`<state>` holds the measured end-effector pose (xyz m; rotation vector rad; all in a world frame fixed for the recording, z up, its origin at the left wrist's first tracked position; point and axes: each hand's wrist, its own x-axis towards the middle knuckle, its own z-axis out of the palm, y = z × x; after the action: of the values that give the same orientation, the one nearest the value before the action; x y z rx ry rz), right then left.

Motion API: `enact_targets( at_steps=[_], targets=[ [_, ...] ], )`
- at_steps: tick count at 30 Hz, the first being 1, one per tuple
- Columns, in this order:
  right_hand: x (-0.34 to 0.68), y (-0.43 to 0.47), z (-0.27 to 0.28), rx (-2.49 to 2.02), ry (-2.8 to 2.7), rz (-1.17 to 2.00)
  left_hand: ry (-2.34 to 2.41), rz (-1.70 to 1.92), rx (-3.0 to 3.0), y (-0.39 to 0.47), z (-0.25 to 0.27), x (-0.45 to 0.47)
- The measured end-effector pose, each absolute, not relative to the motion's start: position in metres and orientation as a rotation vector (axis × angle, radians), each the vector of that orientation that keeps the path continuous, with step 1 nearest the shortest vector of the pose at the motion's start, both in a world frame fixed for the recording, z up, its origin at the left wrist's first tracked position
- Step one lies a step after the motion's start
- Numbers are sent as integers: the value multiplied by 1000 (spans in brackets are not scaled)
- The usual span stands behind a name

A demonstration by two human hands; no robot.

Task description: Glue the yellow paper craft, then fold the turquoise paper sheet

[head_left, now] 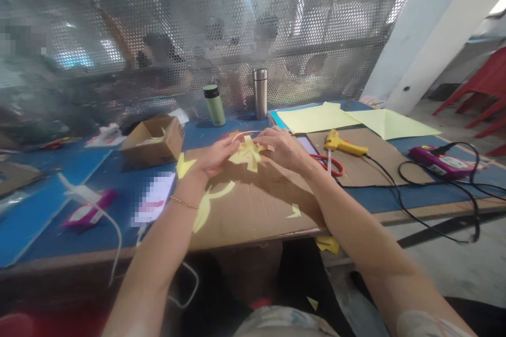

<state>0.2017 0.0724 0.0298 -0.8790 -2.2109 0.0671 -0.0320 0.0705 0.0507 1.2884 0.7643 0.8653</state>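
Over a brown cardboard sheet (253, 210), both hands meet at a small craft piece of pale yellow paper strips (250, 154), some crossing each other. My left hand (216, 158) is closed at its left side, the fingers partly hidden. From the right, my right hand (283, 146) grips the piece with bent fingers near its upper edge. A thin pale curved strip (247, 132) arches just behind the fingers; whether it belongs to the piece I cannot tell. Loose curved yellow paper strips (203, 210) lie by my left wrist, and small paper scraps (295, 211) by my right forearm.
A yellow glue gun (343, 145) and red-handled scissors (337, 167) lie at right, near yellow paper sheets (316, 118) and a purple power strip (440, 162). At left are an open cardboard box (168, 139) and a phone (156, 197). A green bottle (214, 106) and steel flask (260, 95) stand behind.
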Motion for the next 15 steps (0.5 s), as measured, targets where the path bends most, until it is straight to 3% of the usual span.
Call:
enact_targets(
  at_steps=[15],
  targets=[
    [200, 70, 32, -908, -2180, 57, 725, 827, 1296, 65, 55, -34]
  ],
)
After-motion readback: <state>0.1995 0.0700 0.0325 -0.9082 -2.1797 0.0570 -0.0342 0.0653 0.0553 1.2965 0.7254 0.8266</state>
